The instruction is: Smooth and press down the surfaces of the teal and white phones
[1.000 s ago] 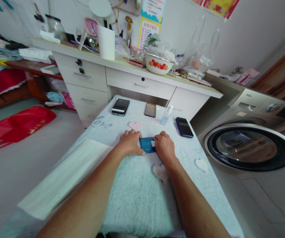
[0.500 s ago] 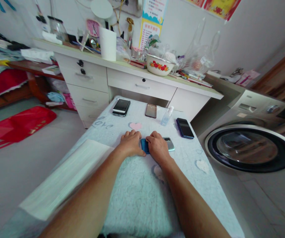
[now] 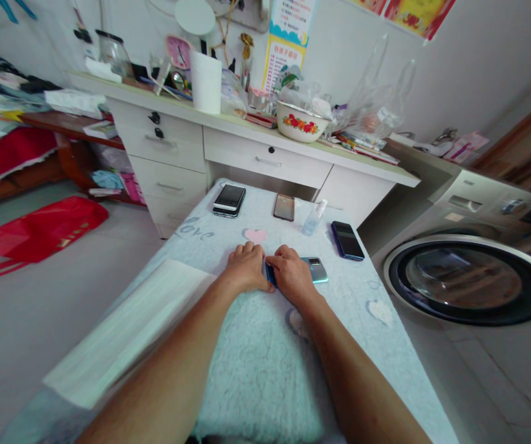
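A phone (image 3: 319,270) lies back up on the cloth-covered table, blue at its left end and silvery at the right, where the camera block shows. My left hand (image 3: 245,267) is closed around its left end, thumb at the near edge. Over the middle of the back, my right hand (image 3: 292,272) presses with curled fingers; whatever is under them, if anything, is hidden. Beyond my hands are a small clear spray bottle (image 3: 314,218), a brownish phone case (image 3: 284,208), a dark phone (image 3: 347,240) and a stack of phones (image 3: 229,200).
A folded white cloth or paper (image 3: 131,330) lies along the table's left side. Behind the table stands a white desk (image 3: 265,159) carrying a flowered bowl (image 3: 303,122) and a paper roll (image 3: 206,83). To the right is a washing machine (image 3: 473,203); a red bag (image 3: 43,231) lies on the floor.
My right hand has shifted slightly left along the phone, so more of its silvery end shows and less of the blue end. My left hand stays at the left end.
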A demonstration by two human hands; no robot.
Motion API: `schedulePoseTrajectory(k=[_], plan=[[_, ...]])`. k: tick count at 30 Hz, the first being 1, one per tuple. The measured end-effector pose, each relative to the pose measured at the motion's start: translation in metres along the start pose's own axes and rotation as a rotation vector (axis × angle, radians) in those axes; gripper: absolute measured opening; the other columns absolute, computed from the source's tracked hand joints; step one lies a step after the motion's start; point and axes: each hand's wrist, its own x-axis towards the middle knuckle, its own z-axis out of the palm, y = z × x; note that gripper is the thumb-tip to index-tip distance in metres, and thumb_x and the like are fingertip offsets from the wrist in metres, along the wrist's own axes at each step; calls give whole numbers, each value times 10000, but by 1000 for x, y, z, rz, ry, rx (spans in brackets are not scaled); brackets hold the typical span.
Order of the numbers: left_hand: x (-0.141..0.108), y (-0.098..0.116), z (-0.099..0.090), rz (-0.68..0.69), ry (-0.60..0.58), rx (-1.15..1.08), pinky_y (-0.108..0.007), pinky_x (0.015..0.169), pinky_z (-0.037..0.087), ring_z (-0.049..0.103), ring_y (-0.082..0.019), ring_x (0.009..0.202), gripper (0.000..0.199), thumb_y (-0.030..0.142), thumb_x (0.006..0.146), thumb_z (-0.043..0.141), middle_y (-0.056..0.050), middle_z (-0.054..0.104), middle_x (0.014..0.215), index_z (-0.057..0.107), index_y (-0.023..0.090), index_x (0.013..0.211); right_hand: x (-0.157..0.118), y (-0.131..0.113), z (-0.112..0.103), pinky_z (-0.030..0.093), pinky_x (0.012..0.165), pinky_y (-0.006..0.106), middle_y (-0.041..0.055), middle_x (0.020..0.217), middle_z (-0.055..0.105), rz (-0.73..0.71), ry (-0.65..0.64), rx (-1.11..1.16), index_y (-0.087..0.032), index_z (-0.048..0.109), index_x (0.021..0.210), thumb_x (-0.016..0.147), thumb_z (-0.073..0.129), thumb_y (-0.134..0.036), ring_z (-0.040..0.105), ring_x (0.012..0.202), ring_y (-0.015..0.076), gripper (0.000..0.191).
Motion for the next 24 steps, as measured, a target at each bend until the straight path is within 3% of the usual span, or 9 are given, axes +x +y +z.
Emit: schedulePoseTrajectory(k=[8, 24], plan=[[1, -1, 2, -16, 1, 12, -392, 888, 425, 473, -315, 1096, 800, 624, 414, 734, -90, 506, 1164, 492, 224, 1063, -5, 4, -4, 388, 772, 241, 40, 1009, 573, -57, -9, 58, -268, 708, 1028, 899, 470, -164, 504, 947, 165, 291], [0, -2, 1, -6, 7, -10, -392, 880, 422, 468, -315, 1092, 789, 620, 412, 737, -91, 508, 1162, 504, 222, 1052, -4, 3, 1, 379, 732, 244, 36, 965, 562, -39, 8, 9, -277, 702, 1009, 911, 475, -189, 501, 912, 168, 262]])
